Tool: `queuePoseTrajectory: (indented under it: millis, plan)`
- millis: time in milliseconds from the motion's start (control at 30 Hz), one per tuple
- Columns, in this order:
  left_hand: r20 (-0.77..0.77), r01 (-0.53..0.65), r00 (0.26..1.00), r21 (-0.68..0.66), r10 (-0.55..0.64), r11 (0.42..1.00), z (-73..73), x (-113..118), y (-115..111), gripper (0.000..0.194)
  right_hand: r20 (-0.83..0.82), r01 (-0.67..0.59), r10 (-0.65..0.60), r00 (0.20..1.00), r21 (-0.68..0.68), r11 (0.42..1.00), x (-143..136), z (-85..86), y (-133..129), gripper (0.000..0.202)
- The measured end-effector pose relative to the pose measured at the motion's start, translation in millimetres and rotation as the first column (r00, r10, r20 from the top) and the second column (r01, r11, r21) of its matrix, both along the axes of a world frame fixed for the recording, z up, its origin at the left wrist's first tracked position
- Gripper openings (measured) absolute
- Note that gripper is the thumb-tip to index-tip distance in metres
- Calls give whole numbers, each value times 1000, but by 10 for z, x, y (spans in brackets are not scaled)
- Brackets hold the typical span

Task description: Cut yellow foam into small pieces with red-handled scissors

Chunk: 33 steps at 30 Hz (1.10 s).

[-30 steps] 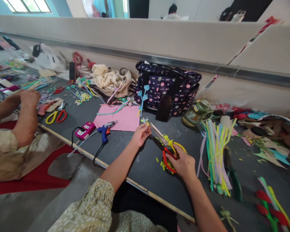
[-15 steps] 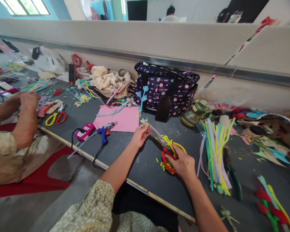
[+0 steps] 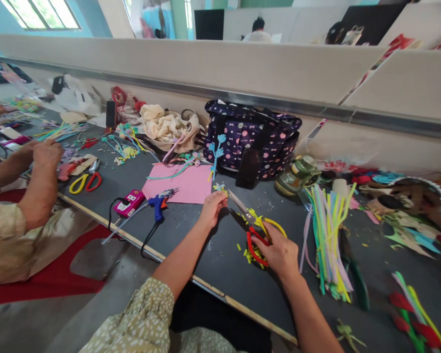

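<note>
clamping scissors (image 3: 249,216) in its fingers (image 3: 272,230), the right hand (image 3: 282,251) is beside snippets (image 3: 247,253); the left hand (image 3: 213,207) pinches a blue-and-yellow piece (image 3: 219,187).

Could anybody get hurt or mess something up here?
The scissors point toward the left grip, so a slip might nick it. Loose yellow snippets lie beneath them and could scatter if bumped. The glue gun lies near the left forearm and could burn it if hot.

Both bare forearms (image 3: 183,260) extend forward, the left hand (image 3: 213,208) pinched, the right hand (image 3: 281,251) curled.
</note>
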<state>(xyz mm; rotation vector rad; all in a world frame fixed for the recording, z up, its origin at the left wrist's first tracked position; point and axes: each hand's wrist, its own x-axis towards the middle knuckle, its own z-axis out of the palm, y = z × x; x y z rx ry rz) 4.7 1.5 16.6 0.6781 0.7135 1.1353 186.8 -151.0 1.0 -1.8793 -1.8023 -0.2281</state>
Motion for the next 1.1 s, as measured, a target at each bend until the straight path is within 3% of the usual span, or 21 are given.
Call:
queuePoseTrajectory:
  millis: [167, 400, 600, 900, 1100]
  plan:
    - [-4, -5, 1000, -23, 5, 1000, -7, 0, 5, 19, -46, 92, -94, 995, -48, 995, 7, 4, 10, 54]
    - [34, 14, 999, -21, -14, 1000, -55, 4, 21, 20, -76, 4, -9, 997, -61, 998, -6, -22, -6, 53]
    - [66, 40, 997, -45, -37, 998, -38, 6, 31, 22, -65, 163, -169, 984, -89, 983, 23, -29, 13, 55]
    - [164, 100, 982, -58, -89, 993, -49, -22, 21, 25, -118, 13, -19, 993, -48, 999, 8, -55, -17, 53]
    - [178, 118, 978, -36, -110, 992, -58, -31, 25, 24, -110, -13, 10, 994, -30, 999, 14, -43, -20, 51]
